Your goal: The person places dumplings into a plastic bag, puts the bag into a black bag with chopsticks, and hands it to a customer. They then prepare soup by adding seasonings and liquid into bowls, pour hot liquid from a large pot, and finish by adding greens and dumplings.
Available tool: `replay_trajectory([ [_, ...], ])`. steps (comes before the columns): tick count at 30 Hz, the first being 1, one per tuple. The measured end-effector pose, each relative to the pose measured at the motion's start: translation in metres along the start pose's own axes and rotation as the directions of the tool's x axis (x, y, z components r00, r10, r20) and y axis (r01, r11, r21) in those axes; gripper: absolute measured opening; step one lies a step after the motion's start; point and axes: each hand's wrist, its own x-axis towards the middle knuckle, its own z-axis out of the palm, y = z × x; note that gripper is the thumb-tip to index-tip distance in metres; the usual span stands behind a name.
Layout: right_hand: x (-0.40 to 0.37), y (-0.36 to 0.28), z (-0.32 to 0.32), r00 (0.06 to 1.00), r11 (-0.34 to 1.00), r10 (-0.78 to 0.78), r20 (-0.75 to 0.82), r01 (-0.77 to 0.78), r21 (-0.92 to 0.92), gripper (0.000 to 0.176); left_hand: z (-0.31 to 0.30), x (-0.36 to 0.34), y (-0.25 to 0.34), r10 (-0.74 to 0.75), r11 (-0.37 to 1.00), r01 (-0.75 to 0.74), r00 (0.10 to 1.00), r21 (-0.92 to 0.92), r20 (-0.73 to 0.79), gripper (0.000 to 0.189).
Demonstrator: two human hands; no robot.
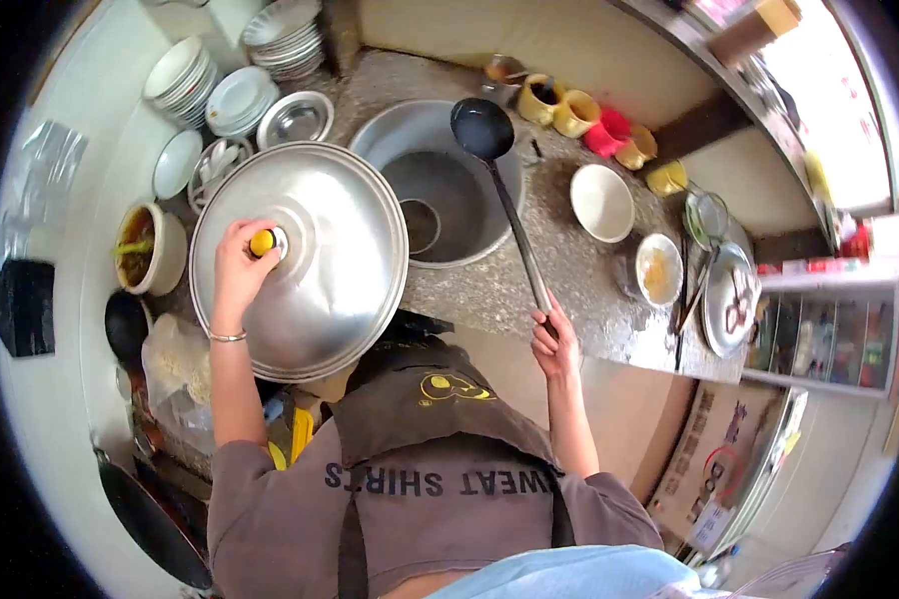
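My left hand (245,262) is closed round the yellow knob of a large round metal lid (340,270), held to the left of a deep metal pot (370,130) and partly over its near left rim. The pot is largely uncovered, with dark liquid and a round object inside. In my right hand (556,337) is the handle of a black ladle (514,220). Its bowl is raised over the pot's right side. A white bowl (602,203) stands to the right of the ladle.
Stacked white bowls (182,75) and plates (242,100) stand at the back left. Yellow cups (575,113) and a red cup (606,132) line the back wall. Farther right are a bowl with yellow contents (659,271) and a metal lid (726,309). A brown pot (168,250) is at left.
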Motion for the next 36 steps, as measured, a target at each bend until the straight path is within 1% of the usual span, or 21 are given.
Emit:
replay_trajectory([
  [2, -0.04, -0.015, -0.008, 0.994, 0.992, -0.111, -0.001, 0.111, -0.056, 0.052, 0.017, 0.016, 0.01, 0.071, 0.997, -0.07, 0.997, -0.027, 0.041, 0.03],
  [3, -0.058, -0.021, -0.015, 0.988, 0.987, -0.153, -0.032, 0.152, -0.042, 0.052, 0.026, 0.025, 0.019, 0.077, 0.997, -0.075, 0.995, -0.023, 0.067, 0.03],
  [5, -0.093, -0.031, -0.027, 0.957, 0.955, -0.288, -0.035, 0.284, -0.089, 0.054, 0.053, 0.044, 0.029, 0.124, 0.992, -0.118, 0.983, -0.047, 0.138, 0.03],
  [7, -0.124, -0.04, -0.033, 0.922, 0.929, -0.367, -0.126, 0.355, -0.107, 0.053, 0.08, 0.063, 0.032, 0.161, 0.986, -0.165, 0.974, 0.011, 0.161, 0.031],
  [9, -0.149, -0.048, -0.044, 0.864, 0.89, -0.452, -0.221, 0.42, -0.177, 0.052, 0.107, 0.08, 0.043, 0.195, 0.98, -0.201, 0.961, 0.012, 0.197, 0.031],
  [11, -0.164, -0.052, -0.061, 0.819, 0.858, -0.513, -0.258, 0.477, -0.19, 0.051, 0.135, 0.099, 0.043, 0.294, 0.944, -0.32, 0.925, 0.079, 0.24, 0.032],
  [13, -0.173, -0.058, -0.073, 0.707, 0.779, -0.621, -0.337, 0.512, -0.363, 0.05, 0.162, 0.116, 0.044, 0.323, 0.938, -0.345, 0.903, 0.031, 0.283, 0.032],
  [14, -0.175, -0.061, -0.079, 0.658, 0.755, -0.651, -0.378, 0.509, -0.413, 0.05, 0.173, 0.123, 0.045, 0.337, 0.936, -0.352, 0.887, -0.009, 0.317, 0.032],
  [15, -0.178, -0.063, -0.088, 0.649, 0.748, -0.66, -0.379, 0.518, -0.415, 0.05, 0.183, 0.128, 0.051, 0.348, 0.932, -0.362, 0.882, -0.018, 0.318, 0.032],
  [17, -0.181, -0.067, -0.106, 0.555, 0.669, -0.735, -0.39, 0.499, -0.551, 0.049, 0.199, 0.134, 0.064, 0.344, 0.919, -0.389, 0.872, 0.066, 0.347, 0.033],
  [19, -0.185, -0.073, -0.115, 0.526, 0.646, -0.755, -0.391, 0.496, -0.58, 0.05, 0.218, 0.145, 0.062, 0.353, 0.916, -0.396, 0.869, 0.059, 0.346, 0.032],
  [21, -0.192, -0.075, -0.121, 0.441, 0.623, -0.776, -0.451, 0.418, -0.661, 0.05, 0.23, 0.151, 0.062, 0.363, 0.913, -0.405, 0.864, 0.053, 0.349, 0.032],
  [23, -0.2, -0.078, -0.123, 0.419, 0.601, -0.794, -0.441, 0.426, -0.677, 0.05, 0.238, 0.153, 0.067, 0.416, 0.872, -0.477, 0.841, 0.109, 0.347, 0.032],
  [25, -0.205, -0.082, -0.124, 0.395, 0.581, -0.809, -0.435, 0.431, -0.69, 0.051, 0.249, 0.158, 0.06, 0.434, 0.866, -0.491, 0.834, 0.099, 0.342, 0.032],
  [27, -0.213, -0.083, -0.121, 0.378, 0.522, -0.845, -0.379, 0.427, -0.738, 0.051, 0.256, 0.16, 0.057, 0.448, 0.859, -0.504, 0.825, 0.09, 0.344, 0.032],
  [29, -0.219, -0.086, -0.112, 0.355, 0.5, -0.859, -0.369, 0.422, -0.757, 0.051, 0.259, 0.162, 0.059, 0.376, 0.886, -0.447, 0.849, 0.125, 0.371, 0.032],
  [31, -0.221, -0.09, -0.106, 0.336, 0.475, -0.873, -0.355, 0.418, -0.774, 0.051, 0.261, 0.164, 0.059, 0.401, 0.872, -0.473, 0.838, 0.126, 0.371, 0.031],
  [33, -0.225, -0.093, -0.105, 0.307, 0.381, -0.912, -0.274, 0.38, -0.843, 0.054, 0.263, 0.166, 0.057, 0.422, 0.859, -0.496, 0.827, 0.128, 0.371, 0.031],
  [34, -0.231, -0.094, -0.105, 0.321, 0.371, -0.909, -0.267, 0.327, -0.869, 0.052, 0.264, 0.167, 0.056, 0.422, 0.86, -0.495, 0.825, 0.122, 0.375, 0.032],
  [35, -0.231, -0.092, -0.107, 0.317, 0.373, -0.909, -0.272, 0.327, -0.868, 0.052, 0.265, 0.168, 0.054, 0.421, 0.861, -0.495, 0.823, 0.118, 0.381, 0.032],
  [36, -0.23, -0.091, -0.108, 0.272, 0.275, -0.941, -0.203, 0.262, -0.925, 0.051, 0.265, 0.167, 0.056, 0.423, 0.859, -0.498, 0.82, 0.117, 0.385, 0.032],
])
